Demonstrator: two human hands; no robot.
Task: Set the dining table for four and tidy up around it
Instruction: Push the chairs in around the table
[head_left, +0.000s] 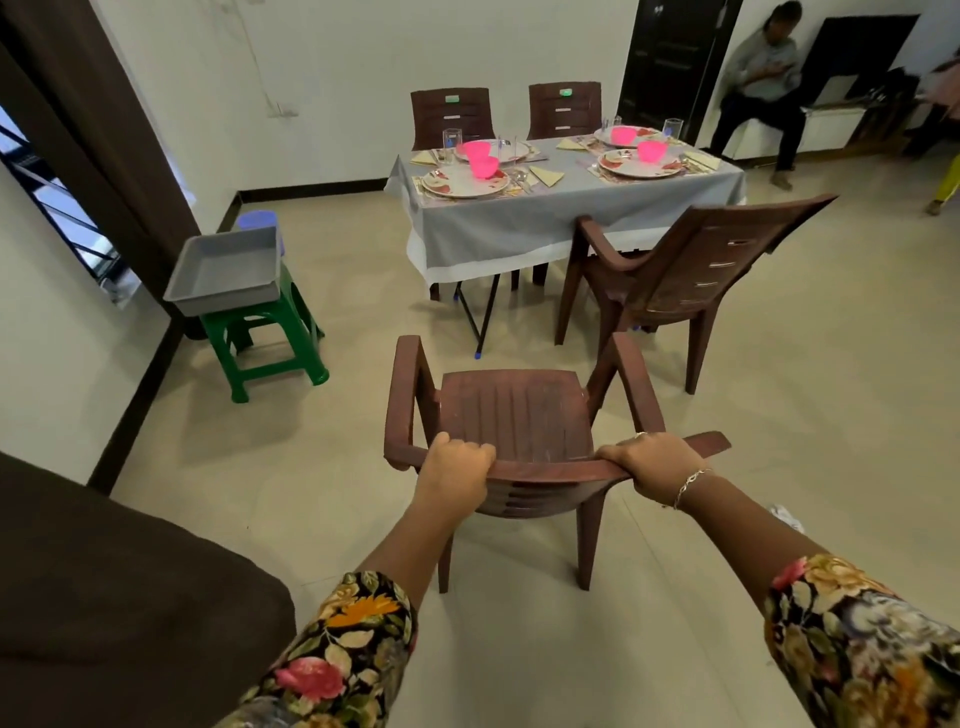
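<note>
Brown plastic chair (514, 410) stands on the floor (779, 415) well short of the table (519, 223) near edge, left grip (457, 462) and right grip (654, 465) both clenched round its backrest top; probably light, stiff, smooth, so hold wide.

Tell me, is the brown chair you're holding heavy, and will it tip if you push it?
Probably light: the chair looks like thin moulded plastic. It likely slides easily on the smooth floor. With the left hand and right hand gripping its backrest top, a hard push might tip it.
</note>
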